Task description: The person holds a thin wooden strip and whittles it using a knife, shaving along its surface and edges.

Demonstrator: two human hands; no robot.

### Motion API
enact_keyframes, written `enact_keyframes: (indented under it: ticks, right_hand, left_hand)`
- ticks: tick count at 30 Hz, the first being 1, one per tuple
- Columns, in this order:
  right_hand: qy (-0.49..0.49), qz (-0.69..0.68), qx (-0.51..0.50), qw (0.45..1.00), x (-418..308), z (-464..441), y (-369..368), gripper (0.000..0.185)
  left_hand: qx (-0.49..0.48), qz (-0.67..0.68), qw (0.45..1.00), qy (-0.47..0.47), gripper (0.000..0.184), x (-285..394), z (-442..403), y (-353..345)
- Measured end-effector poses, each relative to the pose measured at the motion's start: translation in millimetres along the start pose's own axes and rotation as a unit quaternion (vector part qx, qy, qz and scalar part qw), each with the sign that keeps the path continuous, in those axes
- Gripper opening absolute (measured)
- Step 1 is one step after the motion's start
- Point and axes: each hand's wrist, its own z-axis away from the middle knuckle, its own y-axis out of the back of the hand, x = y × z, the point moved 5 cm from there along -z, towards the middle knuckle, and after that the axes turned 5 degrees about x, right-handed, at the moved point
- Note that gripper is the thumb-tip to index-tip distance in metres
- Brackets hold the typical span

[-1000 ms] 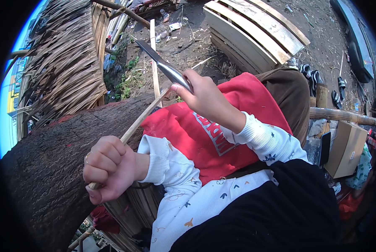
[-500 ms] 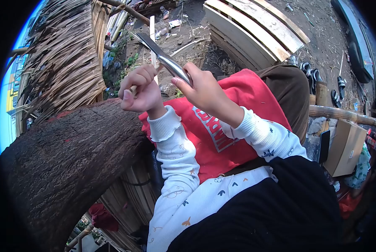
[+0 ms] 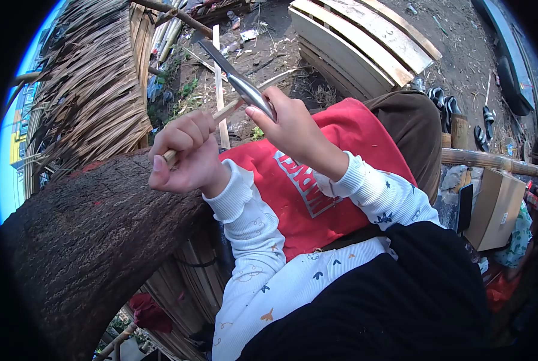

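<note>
My left hand (image 3: 186, 157) is closed in a fist around a thin bamboo-like stick (image 3: 225, 110). One end pokes out by the thumb, and the other runs up toward the knife. My right hand (image 3: 296, 126) grips the shiny metal handle of a knife (image 3: 249, 90), thumb laid along it. Its narrow dark blade points up and to the left, above the left fist. The stick's far end lies close to where blade and handle meet; whether they touch I cannot tell. Beneath both hands a red cloth (image 3: 353, 174) with white lettering covers my lap.
A thick dark trunk (image 3: 100, 228) runs along my left, beside a dry-leaf thatch panel (image 3: 94, 84). Ahead stands a wooden slatted crate (image 3: 353, 48). To my right are a cardboard box (image 3: 494, 207), a phone (image 3: 464, 207), a bamboo pole (image 3: 491, 161) and sandals (image 3: 443, 102).
My left hand has moved left and down, drawing back from the knife, so more of the stick shows. The knife has tilted slightly steeper; my right hand has barely moved.
</note>
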Motion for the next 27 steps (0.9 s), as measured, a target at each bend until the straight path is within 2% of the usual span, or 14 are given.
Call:
enact_keyframes:
  ticks: [11,14,20,27]
  right_hand:
    - [0.020,-0.007,0.010,1.000,-0.4,1.0,0.8,0.029]
    - [0.015,-0.011,0.008,1.000,-2.2,1.0,2.6,0.030]
    - [0.008,-0.002,0.005,1.000,-2.8,-0.1,3.4,0.030]
    - [0.011,0.011,0.001,1.000,-1.9,-0.3,2.9,0.030]
  left_hand:
    - [-0.033,0.005,0.999,-0.013,0.040,39.3,1.6,-21.9]
    - [-0.015,0.066,0.998,0.013,0.040,40.2,2.1,-16.2]
    - [-0.013,0.018,1.000,-0.003,0.040,40.9,0.7,-19.3]
    - [0.017,-0.007,0.998,-0.056,0.039,82.4,7.6,-11.6]
